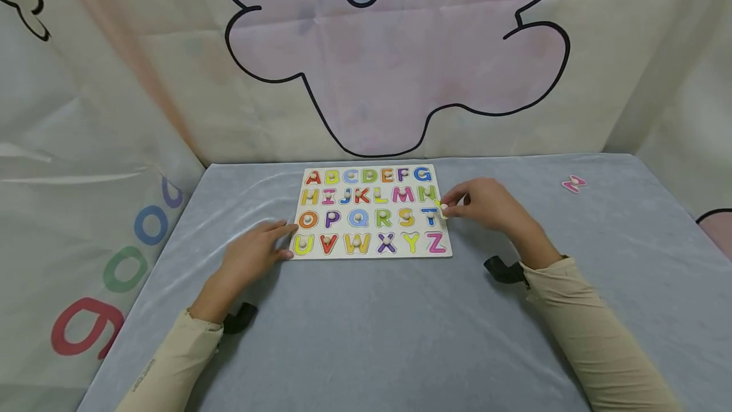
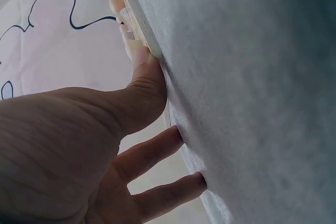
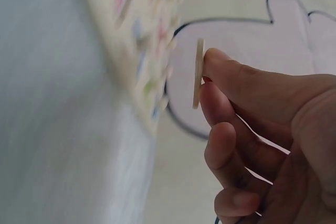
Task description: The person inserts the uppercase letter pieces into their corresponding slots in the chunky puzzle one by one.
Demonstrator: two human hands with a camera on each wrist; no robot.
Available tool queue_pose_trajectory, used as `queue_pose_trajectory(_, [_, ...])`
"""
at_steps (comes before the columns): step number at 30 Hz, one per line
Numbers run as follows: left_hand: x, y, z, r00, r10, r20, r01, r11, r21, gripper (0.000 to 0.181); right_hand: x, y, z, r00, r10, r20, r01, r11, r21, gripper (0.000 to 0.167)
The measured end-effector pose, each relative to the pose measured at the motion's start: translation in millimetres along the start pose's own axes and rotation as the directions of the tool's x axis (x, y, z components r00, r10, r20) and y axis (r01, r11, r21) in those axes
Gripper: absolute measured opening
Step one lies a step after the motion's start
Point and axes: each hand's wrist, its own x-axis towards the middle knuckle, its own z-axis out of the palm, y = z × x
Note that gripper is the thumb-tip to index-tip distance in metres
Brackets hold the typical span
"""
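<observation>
A white alphabet puzzle board [image 1: 345, 231] lies on the cloth, with colourful knobbed letters in rows. My left hand [image 1: 254, 250] rests at the board's left edge, its fingers extended. In the left wrist view the thumb [image 2: 149, 82] touches the board's corner, and two fingertips lie lower along its side. Just over the board's right edge, my right hand [image 1: 486, 205] pinches a small yellowish letter piece [image 1: 443, 210] between thumb and fingers. The right wrist view shows this letter piece [image 3: 198, 74] edge-on, raised off the board; which letter it is cannot be told.
A loose pink letter piece [image 1: 574, 184] lies on the blue-grey tablecloth [image 1: 366, 329] at the back right. Behind the table hangs a printed curtain [image 1: 377, 81], with another curtain [image 1: 86, 208] along the left side. A black strap end [image 1: 504, 269] sticks out at the right wrist.
</observation>
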Motion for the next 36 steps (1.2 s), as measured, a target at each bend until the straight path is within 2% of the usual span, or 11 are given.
queue_pose_trajectory(5, [-0.1,0.5,0.9,1.0,-0.006,0.007,0.006,1.0,-0.002,0.06,2.1,-26.6,8.6,0.999,-0.046,0.016,0.046,0.999,0.008,0.023])
queue_pose_trajectory(10, [-0.4,0.6,1.5,1.0,-0.009,0.004,0.009,1.0,-0.01,0.06,0.8,-37.5,21.5,0.996,-0.072,0.057,0.073,0.997,-0.004,0.021])
queue_pose_trajectory(15, [-0.9,0.0,1.0,1.0,0.001,-0.018,-0.001,1.0,-0.007,0.06,-0.3,-38.3,34.4,0.992,-0.08,0.093,0.083,0.996,-0.019,0.015])
queue_pose_trajectory(20, [-0.4,-0.2,1.3,1.0,0.005,-0.019,-0.005,1.0,-0.002,0.06,-0.9,-38.2,45.9,0.984,-0.09,0.155,0.095,0.995,-0.021,0.009])
queue_pose_trajectory(24, [0.3,-0.3,1.9,1.0,0.001,-0.01,-0.001,1.0,-0.004,0.06,-0.6,-39.8,51.7,0.981,-0.096,0.171,0.102,0.994,-0.025,0.008])
queue_pose_trajectory(30, [0.1,-1.8,3.3,1.0,0.012,-0.011,-0.012,1.0,-0.001,0.06,-1.4,-41.8,54.7,0.98,-0.115,0.164,0.123,0.992,-0.039,0.007])
queue_pose_trajectory(34, [0.9,-3.0,5.0,1.0,0.011,-0.014,-0.011,1.0,0.002,0.06,0.6,-37.5,52.7,0.979,-0.132,0.157,0.138,0.99,-0.03,0.012])
queue_pose_trajectory(36, [1.1,-2.9,5.7,1.0,0.009,-0.013,-0.009,1.0,0.001,0.06,2.4,-30.5,45.5,0.983,-0.102,0.154,0.105,0.994,-0.011,0.017])
